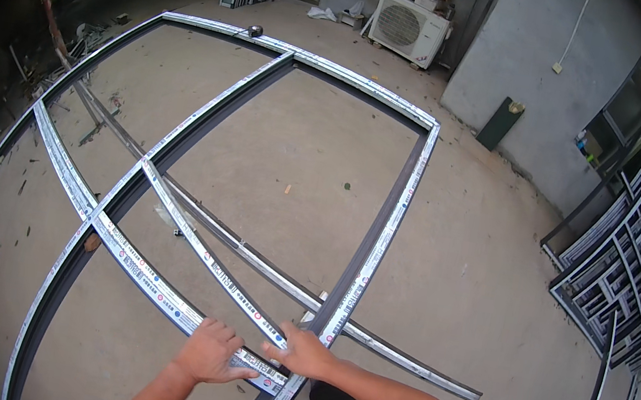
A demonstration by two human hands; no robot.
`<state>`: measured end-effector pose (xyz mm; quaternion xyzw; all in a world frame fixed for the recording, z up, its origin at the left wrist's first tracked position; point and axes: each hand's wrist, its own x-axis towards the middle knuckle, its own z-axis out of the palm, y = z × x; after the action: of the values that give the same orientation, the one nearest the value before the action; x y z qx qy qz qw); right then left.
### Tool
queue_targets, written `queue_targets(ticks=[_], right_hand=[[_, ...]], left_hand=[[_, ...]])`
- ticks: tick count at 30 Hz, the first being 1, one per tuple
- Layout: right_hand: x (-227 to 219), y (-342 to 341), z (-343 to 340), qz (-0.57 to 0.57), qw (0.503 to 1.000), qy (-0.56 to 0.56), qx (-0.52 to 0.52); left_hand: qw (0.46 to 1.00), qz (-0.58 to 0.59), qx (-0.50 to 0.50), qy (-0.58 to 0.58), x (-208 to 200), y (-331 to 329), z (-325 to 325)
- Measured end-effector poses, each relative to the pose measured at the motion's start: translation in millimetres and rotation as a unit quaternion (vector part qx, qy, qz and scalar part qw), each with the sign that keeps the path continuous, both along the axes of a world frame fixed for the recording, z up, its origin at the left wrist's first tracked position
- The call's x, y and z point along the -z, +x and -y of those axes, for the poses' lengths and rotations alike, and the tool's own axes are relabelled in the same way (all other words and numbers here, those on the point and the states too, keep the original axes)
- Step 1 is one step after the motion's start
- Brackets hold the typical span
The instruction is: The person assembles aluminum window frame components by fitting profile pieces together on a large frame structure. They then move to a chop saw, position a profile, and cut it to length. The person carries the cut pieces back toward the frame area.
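Note:
A large window frame of dark profiles with white printed film stretches out before me, raised above the floor. Near its right side, my left hand is wrapped over a crossbar, thumb toward the frame's side. Just to the right, my right hand closes on the near end of a slimmer film-covered bar, beside the side profile. The slimmer bar slants away to the middle upright, where its far end meets it. My right fingertips are partly hidden.
A long metal bar runs beneath the frame. On the far profile sits a small dark object. An air-conditioner unit stands by the back wall. Ornate metal grilles lean at the right; scraps litter the left side.

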<state>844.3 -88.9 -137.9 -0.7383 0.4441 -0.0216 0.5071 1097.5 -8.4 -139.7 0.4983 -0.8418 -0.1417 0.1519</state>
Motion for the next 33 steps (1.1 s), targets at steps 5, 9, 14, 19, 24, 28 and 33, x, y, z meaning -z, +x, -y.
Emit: queue_targets(ticks=[5,9,14,19,24,28,33], right_hand=[[-33,-36,6,0.030,0.998,0.028,0.056],[-28,-69,6,0.040,0.996,0.024,0.080],[-23,-99,7,0.050,0.993,0.057,0.089],[-5,-122,5,0.069,0.986,0.125,0.088],[4,-141,2,0.045,0.989,0.122,0.074],[11,-159,-9,0.057,0.992,0.069,0.089],[0,-181,-40,0.064,0.992,0.030,0.106]], left_hand=[[0.998,-0.006,-0.057,0.008,12,-60,-17],[0.992,0.022,-0.120,0.009,15,-95,-20],[0.984,0.040,-0.171,-0.011,21,-104,-21],[0.985,0.035,-0.169,-0.019,16,-106,-18],[0.984,0.050,-0.172,0.003,25,-104,-24],[0.983,0.049,-0.174,0.012,25,-104,-26],[0.982,0.021,-0.185,-0.038,28,-102,-39]])
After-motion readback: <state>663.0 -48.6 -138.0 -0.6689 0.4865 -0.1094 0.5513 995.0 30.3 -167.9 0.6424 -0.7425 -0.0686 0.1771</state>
